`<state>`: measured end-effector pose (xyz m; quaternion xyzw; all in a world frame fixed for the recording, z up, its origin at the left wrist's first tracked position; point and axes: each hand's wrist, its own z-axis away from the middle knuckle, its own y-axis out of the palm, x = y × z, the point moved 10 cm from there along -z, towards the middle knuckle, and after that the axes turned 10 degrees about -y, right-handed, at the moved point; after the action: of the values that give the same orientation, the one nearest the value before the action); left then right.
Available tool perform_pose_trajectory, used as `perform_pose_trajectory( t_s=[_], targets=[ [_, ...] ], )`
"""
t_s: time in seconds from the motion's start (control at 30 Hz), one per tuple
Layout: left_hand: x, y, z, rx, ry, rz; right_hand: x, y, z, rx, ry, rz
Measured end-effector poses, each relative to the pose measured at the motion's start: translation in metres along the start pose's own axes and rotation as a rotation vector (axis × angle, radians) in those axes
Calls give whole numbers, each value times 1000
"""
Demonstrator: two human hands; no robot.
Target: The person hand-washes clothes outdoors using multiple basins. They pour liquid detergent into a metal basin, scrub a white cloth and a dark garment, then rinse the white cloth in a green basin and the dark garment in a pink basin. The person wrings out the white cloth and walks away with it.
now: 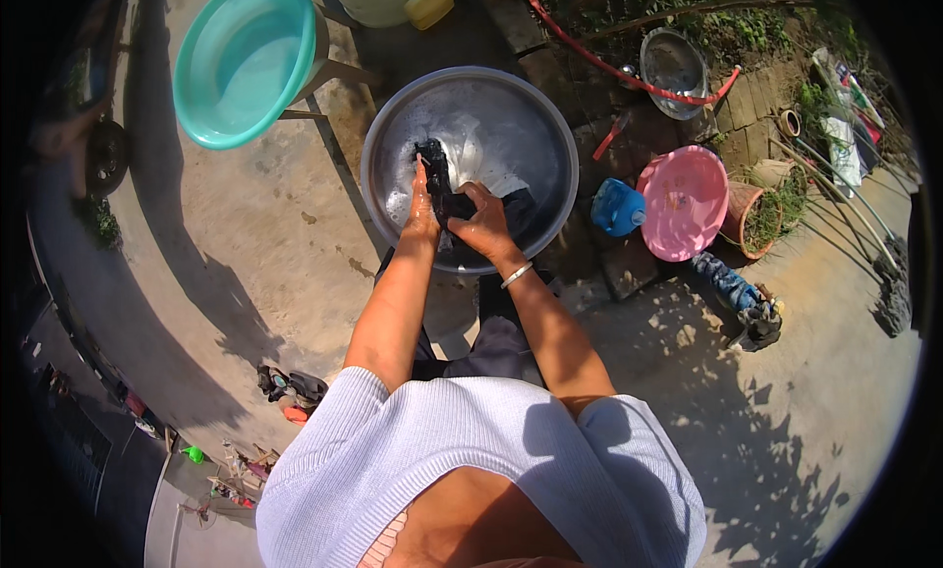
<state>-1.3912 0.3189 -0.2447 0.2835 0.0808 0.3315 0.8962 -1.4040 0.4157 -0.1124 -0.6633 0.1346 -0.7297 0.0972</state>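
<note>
Both my hands are over a wide metal basin (370,156) with sudsy water in it. My left hand (422,207) is wet, seen nearly edge-on, its fingers stretched out straight along a wet black cloth (433,161). The cloth rests against the palm side; its exact kind does not show. My right hand (478,220) is closed on a bunched lower part of the same cloth, close beside the left wrist. White cloth (476,156) lies in the water beyond my hands. Dark fabric (518,210) lies at the basin's right side.
A turquoise tub (218,136) stands raised at the far left. To the right are a blue plastic jug (617,207), a pink basin (685,203) and a plant pot (751,219). A red hose (589,55) curves past a smaller metal bowl (673,62). A mop (892,288) lies far right.
</note>
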Motion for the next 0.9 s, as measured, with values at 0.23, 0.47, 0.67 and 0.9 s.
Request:
perform_pose_trajectory(
  t_s=[0.23, 0.47, 0.67, 0.9],
  targets=[
    [1, 30, 34, 53, 119, -187, 46, 1, 23, 133, 125, -110],
    [-41, 70, 77, -190, 575, -972, -8, -41, 3, -74, 164, 153],
    [-38, 112, 121, -176, 640, -1342, -59, -38, 34, 198, 8, 331],
    [-37, 144, 163, 45, 781, -1563, -61, -51, 17, 424, 60, 546]
  ],
)
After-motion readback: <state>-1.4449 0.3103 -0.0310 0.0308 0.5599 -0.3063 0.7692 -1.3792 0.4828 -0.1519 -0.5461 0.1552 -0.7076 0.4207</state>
